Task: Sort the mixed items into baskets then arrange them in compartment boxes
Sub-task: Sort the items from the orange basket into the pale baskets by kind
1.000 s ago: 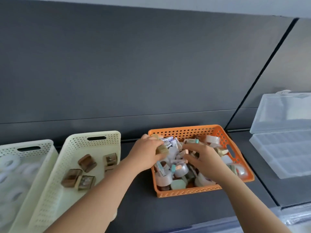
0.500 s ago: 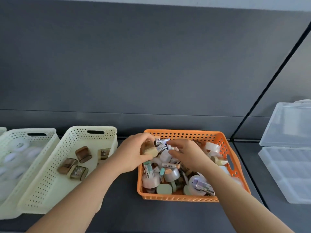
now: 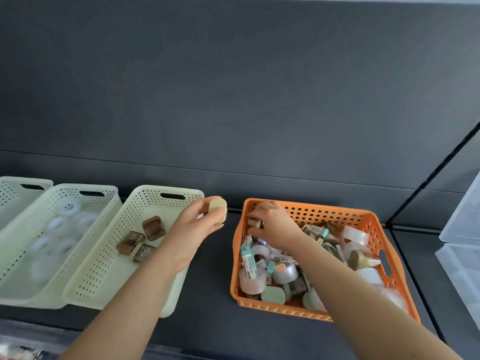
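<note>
An orange basket (image 3: 337, 216) holds several mixed items: tape rolls, erasers, small tan and brown sharpeners. My left hand (image 3: 197, 227) pinches a beige sharpener (image 3: 217, 210) in the air between the orange basket and the nearest cream basket (image 3: 145, 201). That cream basket holds three brown sharpeners (image 3: 153, 227). My right hand (image 3: 275, 224) reaches into the orange basket's far left corner, its fingers curled round a small tan item (image 3: 253, 222), mostly hidden.
A second cream basket (image 3: 78, 189) to the left holds white tape rolls, and a third (image 3: 15, 180) shows at the far left edge. Clear plastic compartment boxes (image 3: 462, 258) stand at the right. A dark wall rises behind the dark shelf (image 3: 213, 294).
My left hand has lifted the beige sharpener out of the orange basket and carried it left toward the cream basket. My right hand has moved to the basket's far left corner. The camera turned left.
</note>
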Demonstrator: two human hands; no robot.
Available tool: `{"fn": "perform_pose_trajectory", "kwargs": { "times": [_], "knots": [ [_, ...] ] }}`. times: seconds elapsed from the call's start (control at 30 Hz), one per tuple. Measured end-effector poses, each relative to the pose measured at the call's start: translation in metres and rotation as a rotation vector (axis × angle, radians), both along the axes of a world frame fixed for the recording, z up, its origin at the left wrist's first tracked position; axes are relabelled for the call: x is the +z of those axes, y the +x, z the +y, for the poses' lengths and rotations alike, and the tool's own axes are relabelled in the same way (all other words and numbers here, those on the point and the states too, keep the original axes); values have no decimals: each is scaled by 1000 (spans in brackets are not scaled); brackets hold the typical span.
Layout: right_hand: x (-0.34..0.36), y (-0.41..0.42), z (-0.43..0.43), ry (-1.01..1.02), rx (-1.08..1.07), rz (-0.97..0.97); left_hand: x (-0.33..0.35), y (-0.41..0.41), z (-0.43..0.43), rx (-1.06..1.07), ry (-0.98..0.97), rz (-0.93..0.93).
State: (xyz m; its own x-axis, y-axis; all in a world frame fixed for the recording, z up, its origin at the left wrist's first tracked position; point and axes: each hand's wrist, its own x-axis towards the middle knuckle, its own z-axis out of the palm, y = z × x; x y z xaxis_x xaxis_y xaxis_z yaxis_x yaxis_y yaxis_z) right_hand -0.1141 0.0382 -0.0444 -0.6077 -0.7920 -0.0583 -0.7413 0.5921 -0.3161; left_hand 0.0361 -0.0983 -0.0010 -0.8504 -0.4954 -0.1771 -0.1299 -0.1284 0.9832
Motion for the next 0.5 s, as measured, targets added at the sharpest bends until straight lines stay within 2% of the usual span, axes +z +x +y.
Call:
{"fn": "perform_pose_trajectory", "kwargs": {
  "times": [0.17,0.27,0.4,0.5],
  "knots": [
    [-8,-4,7,-31,26,-29,-7,-10,6,-6,33,6],
    [-1,-4,15,-80,-1,-114,-10,-12,9,-24,38,3],
    [14,-8,38,-284,-103,-336,-5,-19,16,-34,83,27],
    [26,-15,70,-441,-233,-350,4,-31,29,-103,188,25]
  ]
}}
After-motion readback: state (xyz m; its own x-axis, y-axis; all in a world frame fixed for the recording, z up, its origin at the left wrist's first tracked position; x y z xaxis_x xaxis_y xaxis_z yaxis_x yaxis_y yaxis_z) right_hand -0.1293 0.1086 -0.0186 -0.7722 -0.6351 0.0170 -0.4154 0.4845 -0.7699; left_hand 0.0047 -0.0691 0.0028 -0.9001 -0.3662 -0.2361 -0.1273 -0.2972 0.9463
